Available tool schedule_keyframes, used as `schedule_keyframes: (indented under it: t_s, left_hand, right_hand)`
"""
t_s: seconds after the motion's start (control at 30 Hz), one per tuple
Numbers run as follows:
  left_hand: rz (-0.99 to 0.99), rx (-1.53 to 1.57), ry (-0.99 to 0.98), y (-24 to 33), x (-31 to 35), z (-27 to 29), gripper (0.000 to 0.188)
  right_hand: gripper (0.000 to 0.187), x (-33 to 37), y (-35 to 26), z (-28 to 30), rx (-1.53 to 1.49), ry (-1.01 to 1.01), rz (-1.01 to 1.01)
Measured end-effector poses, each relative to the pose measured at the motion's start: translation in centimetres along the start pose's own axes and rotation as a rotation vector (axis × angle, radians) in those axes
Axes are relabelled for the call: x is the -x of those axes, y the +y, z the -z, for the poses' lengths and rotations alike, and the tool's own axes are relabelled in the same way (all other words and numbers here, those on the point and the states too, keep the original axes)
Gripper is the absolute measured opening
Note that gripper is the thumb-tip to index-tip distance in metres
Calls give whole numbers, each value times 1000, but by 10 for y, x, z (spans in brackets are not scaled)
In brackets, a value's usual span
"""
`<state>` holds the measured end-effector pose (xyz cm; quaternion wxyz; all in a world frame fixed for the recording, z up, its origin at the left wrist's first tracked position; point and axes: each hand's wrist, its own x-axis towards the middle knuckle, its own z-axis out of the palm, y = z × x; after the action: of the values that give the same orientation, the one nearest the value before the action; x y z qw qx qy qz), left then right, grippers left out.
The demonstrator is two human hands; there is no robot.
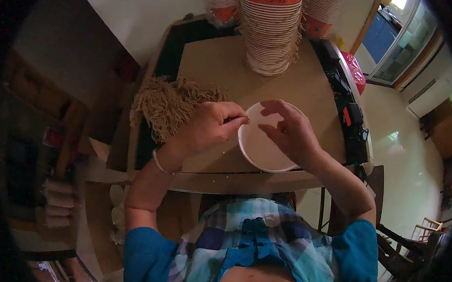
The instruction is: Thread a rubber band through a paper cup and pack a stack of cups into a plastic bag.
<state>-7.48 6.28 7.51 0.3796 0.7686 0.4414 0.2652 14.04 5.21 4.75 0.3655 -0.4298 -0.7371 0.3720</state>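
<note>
A white round tub [261, 148] sits near the front edge of the table, its mouth facing up toward me. My left hand [214, 123] is at the tub's left rim, thumb and forefinger pinched together. Something small and dark may be between those fingertips, but I cannot make it out. Over the tub's right side is my right hand [293, 133], its thumb and forefinger apart with a gap between them and nothing visible in them. To the left of my left hand lies a heap of tan twine strands [162, 105], loose and frayed.
A tall stack of nested orange-and-white tubs [271, 37] stands at the table's far side, with more stacks on both sides of it. Black devices [355, 119] line the table's right edge, near a red plastic item [354, 71]. Tan board [214, 55] covers the tabletop.
</note>
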Motion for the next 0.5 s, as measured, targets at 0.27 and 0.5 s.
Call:
schedule_keyframes:
  t_s: [0.27, 0.5]
  left_hand:
    - [-163, -127, 68, 6, -2, -6, 12]
    - [-137, -147, 48, 0, -2, -6, 12]
  right_hand:
    - [26, -13, 1, -10, -469, -200, -256]
    - [12, -12, 3, -10, -329, -182, -242]
